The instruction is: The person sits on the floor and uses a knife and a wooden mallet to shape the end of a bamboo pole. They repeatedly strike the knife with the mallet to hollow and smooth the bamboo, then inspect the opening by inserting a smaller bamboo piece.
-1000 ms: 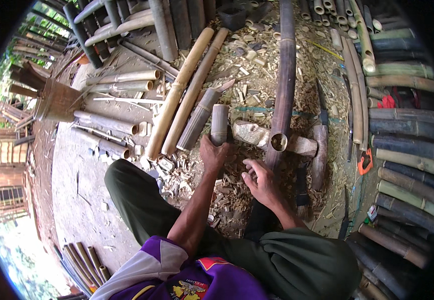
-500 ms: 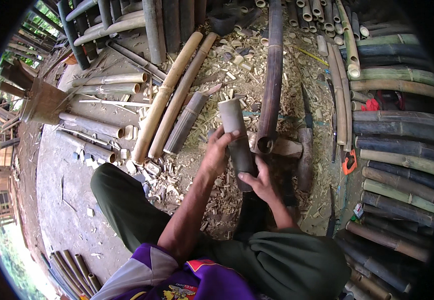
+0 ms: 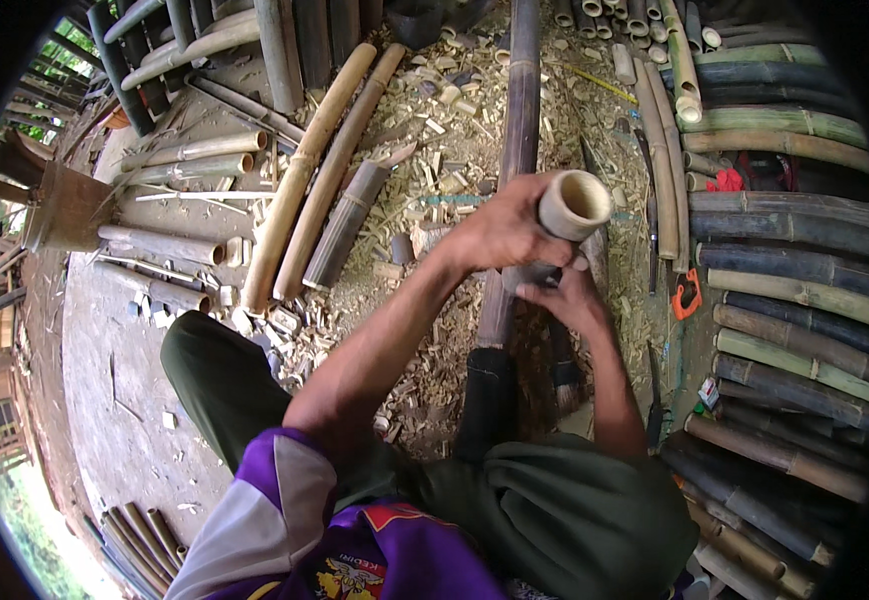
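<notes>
Both hands hold a short, greyish bamboo tube [image 3: 562, 222], its pale, hollow mouth tilted up toward me. Wrapped round the tube just under its rim is my left hand [image 3: 508, 228]. My right hand [image 3: 570, 297] grips it lower down, where the fingers hide much of its length. Beneath my hands runs a long dark bamboo pole [image 3: 522, 95], lying away from me over a bed of wood chips [image 3: 447, 310]. A short dark bamboo piece [image 3: 350, 225] rests to the left, with a pointed blade-like tip [image 3: 400, 154] just past its far end.
Two long tan bamboo poles [image 3: 317, 160] lie at the left, near shorter cut tubes [image 3: 200, 148]. Stacked bamboo lengths [image 3: 795, 285] line the right side. An orange-handled tool [image 3: 688, 295] and a long dark blade [image 3: 655, 400] lie beside them.
The tube has moved up and to the right, and its hollow mouth has turned toward me. My left hand has shifted nearer the rim. The whole view has moved slightly.
</notes>
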Action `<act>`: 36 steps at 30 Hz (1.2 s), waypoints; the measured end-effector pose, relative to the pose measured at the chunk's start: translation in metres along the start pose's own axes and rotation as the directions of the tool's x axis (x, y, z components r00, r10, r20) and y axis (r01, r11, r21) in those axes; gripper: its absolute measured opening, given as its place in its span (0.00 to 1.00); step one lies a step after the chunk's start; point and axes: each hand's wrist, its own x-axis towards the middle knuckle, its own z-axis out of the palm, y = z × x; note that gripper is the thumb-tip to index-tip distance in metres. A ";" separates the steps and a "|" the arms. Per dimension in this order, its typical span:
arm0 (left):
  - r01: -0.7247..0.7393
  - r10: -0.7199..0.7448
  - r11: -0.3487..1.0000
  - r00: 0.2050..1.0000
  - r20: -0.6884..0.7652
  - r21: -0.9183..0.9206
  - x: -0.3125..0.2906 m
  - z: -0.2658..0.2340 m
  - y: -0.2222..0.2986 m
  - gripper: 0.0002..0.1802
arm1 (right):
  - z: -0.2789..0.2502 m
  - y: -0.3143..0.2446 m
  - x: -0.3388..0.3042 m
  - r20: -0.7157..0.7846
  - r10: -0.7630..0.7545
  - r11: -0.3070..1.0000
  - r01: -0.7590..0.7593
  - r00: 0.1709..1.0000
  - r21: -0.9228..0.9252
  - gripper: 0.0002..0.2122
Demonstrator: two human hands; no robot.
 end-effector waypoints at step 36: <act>-0.083 0.291 0.861 0.890 -0.352 0.501 -0.036 0.057 -0.036 0.24 | -0.073 -0.031 -0.145 -0.524 0.325 0.922 -0.139 0.787 0.363 0.31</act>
